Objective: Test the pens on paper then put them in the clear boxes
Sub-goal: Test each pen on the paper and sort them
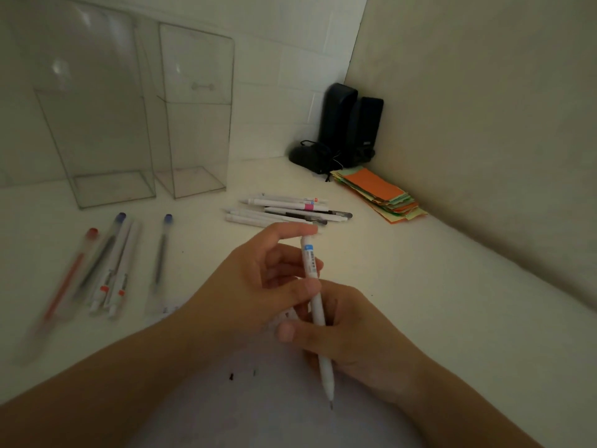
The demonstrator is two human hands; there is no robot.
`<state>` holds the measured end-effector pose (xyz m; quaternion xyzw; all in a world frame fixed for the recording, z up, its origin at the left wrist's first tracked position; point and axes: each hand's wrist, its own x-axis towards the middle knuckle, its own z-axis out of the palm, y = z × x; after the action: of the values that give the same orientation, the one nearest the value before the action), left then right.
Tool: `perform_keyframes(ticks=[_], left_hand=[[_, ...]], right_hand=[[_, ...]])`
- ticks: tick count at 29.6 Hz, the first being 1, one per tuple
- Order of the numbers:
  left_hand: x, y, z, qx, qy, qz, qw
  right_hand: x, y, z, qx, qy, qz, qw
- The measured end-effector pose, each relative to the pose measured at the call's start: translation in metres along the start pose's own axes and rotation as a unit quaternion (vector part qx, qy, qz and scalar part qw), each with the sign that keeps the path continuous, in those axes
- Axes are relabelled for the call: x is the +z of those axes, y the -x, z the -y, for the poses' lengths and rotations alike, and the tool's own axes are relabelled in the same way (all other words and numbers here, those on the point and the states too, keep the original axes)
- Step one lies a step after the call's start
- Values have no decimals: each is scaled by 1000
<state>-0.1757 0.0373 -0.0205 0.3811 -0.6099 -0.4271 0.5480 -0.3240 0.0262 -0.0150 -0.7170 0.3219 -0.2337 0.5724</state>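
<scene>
Both hands are on one white pen point(318, 313) right in the middle of the view, held tip-down and nearly upright over the white paper point(258, 399), which has a couple of small dark marks on it. The right hand point(349, 337) is wrapped around the lower barrel, thumb across the front, and the left hand point(258, 286) has its thumb against the middle of the barrel with the index finger resting on the top end. The tip looks just above the sheet, can't really tell if it's touching. Off to the left there's a row of pens point(109, 266) lying on the white desk point(420, 286), kinda blurry, with red and blue caps. Another pile of white pens point(284, 210) sits just past the hands. Two clear boxes point(145, 124) stand upright side by side at the back left. In the far corner sit two dark speakers point(352, 124), with a stack of coloured paper slips point(381, 195) just in front of them.
</scene>
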Motion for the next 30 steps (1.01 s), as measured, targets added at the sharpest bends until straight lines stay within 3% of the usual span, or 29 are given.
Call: perform_keyframes(ticks=[4, 8, 10, 12, 13, 17, 19, 22, 24, 25, 27, 30], left_hand=[[-19, -9, -16, 31, 38, -130, 990], [-54, -14, -14, 154, -136, -232, 951], [-63, -8, -12, 221, -302, -197, 906], [-67, 0, -5, 233, -474, -129, 839], [-70, 2, 1, 217, -518, -81, 823], [-74, 7, 13, 27, -531, 43, 846], [-76, 6, 12, -19, -531, 25, 847], [-74, 7, 4, -20, -607, -23, 794], [-69, 7, 5, 27, -637, -37, 769], [-64, 8, 4, 64, -618, -27, 783], [-52, 12, 6, 121, -574, 35, 809], [-38, 13, 19, 138, -557, 104, 812]], right_hand=[[-3, 2, 3, 62, -36, -19, 997], [-1, 1, 4, 65, -41, -34, 996], [-2, 1, 5, 68, -30, -39, 997], [-4, 0, 4, 66, -6, -32, 997], [-5, 0, 4, 63, 2, -25, 998], [-7, 1, 3, 54, 10, -7, 998], [-8, 1, 2, 55, 2, -28, 998], [-10, 1, 4, 49, -22, -113, 992], [-16, 1, 9, 56, -17, -180, 982], [-20, -1, 12, 59, 23, -199, 978], [-28, -8, 18, 46, 206, -206, 956], [-38, -36, 21, 14, 472, -179, 863]])
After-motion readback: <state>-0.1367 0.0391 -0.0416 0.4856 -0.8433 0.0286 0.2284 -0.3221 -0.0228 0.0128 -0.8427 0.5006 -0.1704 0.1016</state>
